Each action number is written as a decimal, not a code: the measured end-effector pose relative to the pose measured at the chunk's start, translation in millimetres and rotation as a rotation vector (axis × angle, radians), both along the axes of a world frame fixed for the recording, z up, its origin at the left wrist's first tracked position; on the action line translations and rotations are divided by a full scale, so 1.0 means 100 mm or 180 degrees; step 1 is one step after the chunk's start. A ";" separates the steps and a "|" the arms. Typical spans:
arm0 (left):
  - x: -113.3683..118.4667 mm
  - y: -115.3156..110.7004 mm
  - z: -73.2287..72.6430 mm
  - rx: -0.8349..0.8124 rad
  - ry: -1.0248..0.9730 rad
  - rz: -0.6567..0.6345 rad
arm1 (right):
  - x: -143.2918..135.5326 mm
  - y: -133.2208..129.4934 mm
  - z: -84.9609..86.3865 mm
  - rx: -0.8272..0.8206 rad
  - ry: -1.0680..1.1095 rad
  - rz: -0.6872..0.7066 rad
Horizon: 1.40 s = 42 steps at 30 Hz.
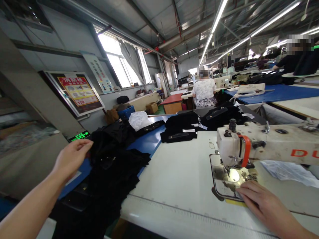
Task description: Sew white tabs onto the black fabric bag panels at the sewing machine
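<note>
The left hand (pixel 71 158) is by black fabric (pixel 119 172) — contact unclear.

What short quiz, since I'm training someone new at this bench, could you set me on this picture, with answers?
1. True or false: the right hand is at the machine.
2. Which lies beside the left hand? (a) scissors (b) black cloth (c) a cup
3. What marking runs along the near edge of the white table?

Key: 1. True. 2. b. 3. A ruler scale.
</note>
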<state>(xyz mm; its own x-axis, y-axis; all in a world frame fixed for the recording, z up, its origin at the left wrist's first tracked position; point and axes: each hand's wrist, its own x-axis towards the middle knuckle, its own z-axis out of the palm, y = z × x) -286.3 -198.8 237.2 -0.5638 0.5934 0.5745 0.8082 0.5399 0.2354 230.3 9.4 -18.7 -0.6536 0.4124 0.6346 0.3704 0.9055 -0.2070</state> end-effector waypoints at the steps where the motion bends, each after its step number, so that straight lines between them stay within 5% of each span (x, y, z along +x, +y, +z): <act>1: 0.11 0.06 0.10 0.0080 -0.0105 -0.0071 | 0.00 0.00 0.00 -0.0069 -0.0008 0.0001; 4: 0.57 0.35 0.15 0.0069 -0.0697 -0.0524 | -0.01 -0.01 0.00 -0.0327 -0.0026 -0.0026; 6: 0.93 0.61 -0.08 -0.0228 -0.0973 -0.0874 | -0.01 -0.02 0.02 -0.0458 -0.0052 -0.0036; 12: 2.14 1.28 -1.62 -0.0959 -0.1791 -0.1968 | -0.05 -0.07 0.13 -0.0586 -0.0228 -0.0188; 15: 2.58 1.43 -2.07 -0.1063 -0.1866 -0.2363 | -0.07 -0.07 0.18 -0.0576 -0.0296 -0.0280; 19: 2.70 1.48 -2.15 -0.1095 -0.1685 -0.2867 | -0.08 -0.05 0.21 -0.0571 -0.0297 -0.0373; 23: 2.60 1.42 -2.17 -0.1011 -0.0617 -0.3126 | -0.09 -0.05 0.23 -0.0547 -0.0201 -0.0439; 28: 2.59 1.36 -2.30 -0.1553 0.0378 -0.3405 | 0.08 0.06 0.27 -0.0529 0.0107 -0.0634; 32: 2.58 1.43 -2.35 -0.1680 0.0545 -0.3408 | 0.53 0.33 0.35 -0.0574 -0.0006 -0.1396; 36: 2.57 1.52 -2.41 -0.1544 0.0670 -0.3421 | 0.95 0.56 0.42 -0.0785 -0.0821 -0.2405; 42: 2.57 1.58 -2.46 -0.1319 0.0676 -0.3511 | 1.02 0.67 0.35 -0.0817 -0.1373 -0.2683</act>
<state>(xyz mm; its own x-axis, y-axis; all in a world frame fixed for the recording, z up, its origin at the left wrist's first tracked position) -29.1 -40.5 -9.2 0.4484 0.8594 0.2455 0.8850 -0.4655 0.0130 332.4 76.3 16.7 -0.2363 0.9425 0.2363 0.9651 0.2559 -0.0557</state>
